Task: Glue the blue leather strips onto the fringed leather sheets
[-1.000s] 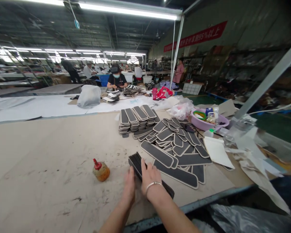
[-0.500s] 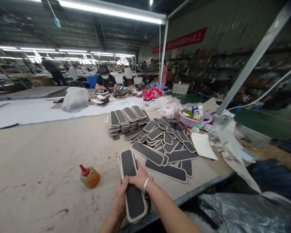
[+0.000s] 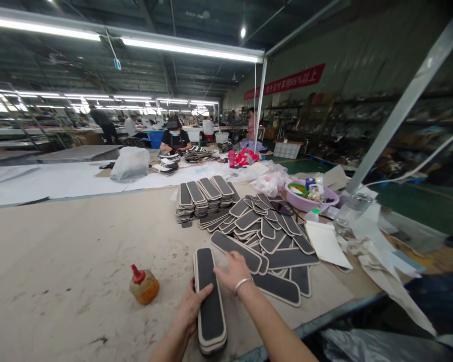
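My left hand (image 3: 191, 306) grips a stack of long dark panels (image 3: 212, 319) with pale borders and rounded ends, its thumb lying across the top piece. The stack points away from me near the table's front edge. Just to its right, my right hand (image 3: 234, 272) is off the stack with fingers apart. Its fingertips reach over the near edge of a long loose panel (image 3: 245, 255); whether they touch it I cannot tell. Beyond lies a jumbled pile of similar panels (image 3: 271, 244). Left of the stack stands a squat bottle (image 3: 144, 289) with a red nozzle and amber liquid.
Neat panel stacks (image 3: 207, 191) stand behind the pile. Right of it are a white pad (image 3: 326, 241) and a lilac basin (image 3: 309, 202) of odds and ends. A metal post (image 3: 392, 110) rises at the right. A co-worker (image 3: 174, 138) sits across the table.
My right hand has let go of the stack and moved right toward the loose panels. My left hand still holds the stack. The view has tilted up and turned slightly left.
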`<state>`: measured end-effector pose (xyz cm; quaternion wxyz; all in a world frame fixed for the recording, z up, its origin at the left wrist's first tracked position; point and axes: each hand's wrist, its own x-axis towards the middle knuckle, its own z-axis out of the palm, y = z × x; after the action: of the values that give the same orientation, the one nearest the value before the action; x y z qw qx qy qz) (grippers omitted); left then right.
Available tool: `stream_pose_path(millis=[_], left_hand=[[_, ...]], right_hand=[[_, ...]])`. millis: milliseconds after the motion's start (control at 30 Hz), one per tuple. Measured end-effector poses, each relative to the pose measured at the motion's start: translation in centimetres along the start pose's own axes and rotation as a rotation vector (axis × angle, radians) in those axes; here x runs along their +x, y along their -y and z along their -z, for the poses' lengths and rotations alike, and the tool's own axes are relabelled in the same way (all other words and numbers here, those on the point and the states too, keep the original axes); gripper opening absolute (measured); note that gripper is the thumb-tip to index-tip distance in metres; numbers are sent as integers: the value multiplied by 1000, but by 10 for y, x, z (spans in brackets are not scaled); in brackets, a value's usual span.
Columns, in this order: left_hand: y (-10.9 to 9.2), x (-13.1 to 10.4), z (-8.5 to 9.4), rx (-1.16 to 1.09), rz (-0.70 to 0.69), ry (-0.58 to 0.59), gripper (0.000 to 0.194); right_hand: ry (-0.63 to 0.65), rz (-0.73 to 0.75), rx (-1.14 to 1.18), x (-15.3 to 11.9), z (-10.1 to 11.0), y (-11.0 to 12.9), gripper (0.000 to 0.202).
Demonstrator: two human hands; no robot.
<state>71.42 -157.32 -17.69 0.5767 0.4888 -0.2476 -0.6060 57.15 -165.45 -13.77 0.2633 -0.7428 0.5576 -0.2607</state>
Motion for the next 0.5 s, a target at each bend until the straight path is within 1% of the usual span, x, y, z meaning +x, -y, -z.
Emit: stream_pose_path(millis=[100, 167, 267, 367, 433, 500], left_hand=[[6, 6, -2, 90, -61, -94, 73], [10, 10, -1, 166, -130, -161, 72], [13, 15, 4, 332, -225, -200, 72], [15, 19, 9, 557, -288, -267, 75], [17, 21, 13, 681, -309, -331, 78], [18, 21, 16, 773, -340, -373, 79]], right_hand=[[-86, -60, -200, 12, 26, -22, 69], [-108, -126, -299, 16, 35, -37, 70], [-124, -203, -383, 20, 40, -53, 63], [-97, -242, -382, 28, 48, -58, 52], [-37, -215, -345, 34, 61, -60, 42], [30, -150, -294, 38, 80, -64, 36]])
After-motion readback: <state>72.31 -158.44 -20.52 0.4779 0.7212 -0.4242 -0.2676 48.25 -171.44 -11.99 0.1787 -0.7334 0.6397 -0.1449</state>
